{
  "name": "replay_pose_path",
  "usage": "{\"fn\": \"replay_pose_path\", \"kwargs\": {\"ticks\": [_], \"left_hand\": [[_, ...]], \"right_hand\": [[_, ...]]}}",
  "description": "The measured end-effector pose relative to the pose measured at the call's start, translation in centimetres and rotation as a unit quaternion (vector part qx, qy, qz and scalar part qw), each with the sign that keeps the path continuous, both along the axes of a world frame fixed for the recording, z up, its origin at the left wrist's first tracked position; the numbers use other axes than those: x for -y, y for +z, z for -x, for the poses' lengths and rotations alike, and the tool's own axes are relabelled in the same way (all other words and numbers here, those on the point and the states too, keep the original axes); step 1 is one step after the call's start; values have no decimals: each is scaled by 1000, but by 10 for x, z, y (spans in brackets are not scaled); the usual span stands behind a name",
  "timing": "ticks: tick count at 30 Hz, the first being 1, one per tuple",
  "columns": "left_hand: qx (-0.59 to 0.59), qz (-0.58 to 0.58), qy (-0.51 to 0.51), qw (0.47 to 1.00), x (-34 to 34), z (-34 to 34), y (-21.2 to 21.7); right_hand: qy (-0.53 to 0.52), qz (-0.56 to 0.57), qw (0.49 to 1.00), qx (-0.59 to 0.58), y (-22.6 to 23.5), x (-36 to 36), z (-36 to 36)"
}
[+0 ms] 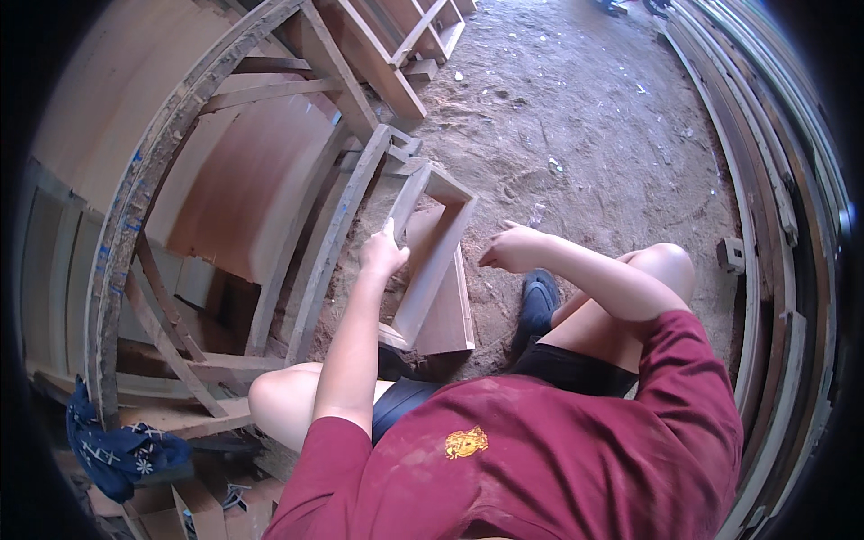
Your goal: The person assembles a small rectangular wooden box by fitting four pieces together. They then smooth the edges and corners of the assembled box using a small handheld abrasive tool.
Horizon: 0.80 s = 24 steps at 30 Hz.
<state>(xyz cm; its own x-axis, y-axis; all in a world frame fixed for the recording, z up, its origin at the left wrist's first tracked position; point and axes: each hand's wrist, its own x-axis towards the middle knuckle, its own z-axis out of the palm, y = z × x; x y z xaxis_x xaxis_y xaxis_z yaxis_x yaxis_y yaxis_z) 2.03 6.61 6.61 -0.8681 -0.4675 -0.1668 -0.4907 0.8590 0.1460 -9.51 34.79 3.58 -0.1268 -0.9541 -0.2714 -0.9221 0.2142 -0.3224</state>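
A rectangular wooden frame [436, 272], open in the middle, stands tilted between my legs. My left hand [384, 252] is closed on the frame's left side, thumb up along the wood. To the right of the frame, my right hand [515, 248] hangs in the air with loosely bent fingers apart and nothing visible in them. Beneath and behind the frame lies a flat wooden piece [454, 317] with a raised edge, partly hidden by it.
Rough timber framework [349, 207] rises close on my left, with wide panels behind it. Long boards [765, 225] are stacked along the right. A dark blue patterned cloth [121, 445] hangs at lower left. Sandy ground [585, 135] stretches ahead, with small scraps on it.
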Motion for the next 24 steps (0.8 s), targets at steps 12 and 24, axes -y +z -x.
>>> {"fn": "replay_pose_path", "kwargs": {"ticks": [12, 24], "left_hand": [[-120, -202, -5, 972, 68, -14, -61], [-285, 10, 6, 959, 19, -15, -95]], "right_hand": [[-122, 62, 981, 137, 17, -20, 12], [-131, 13, 981, 140, 12, -20, 23]]}}
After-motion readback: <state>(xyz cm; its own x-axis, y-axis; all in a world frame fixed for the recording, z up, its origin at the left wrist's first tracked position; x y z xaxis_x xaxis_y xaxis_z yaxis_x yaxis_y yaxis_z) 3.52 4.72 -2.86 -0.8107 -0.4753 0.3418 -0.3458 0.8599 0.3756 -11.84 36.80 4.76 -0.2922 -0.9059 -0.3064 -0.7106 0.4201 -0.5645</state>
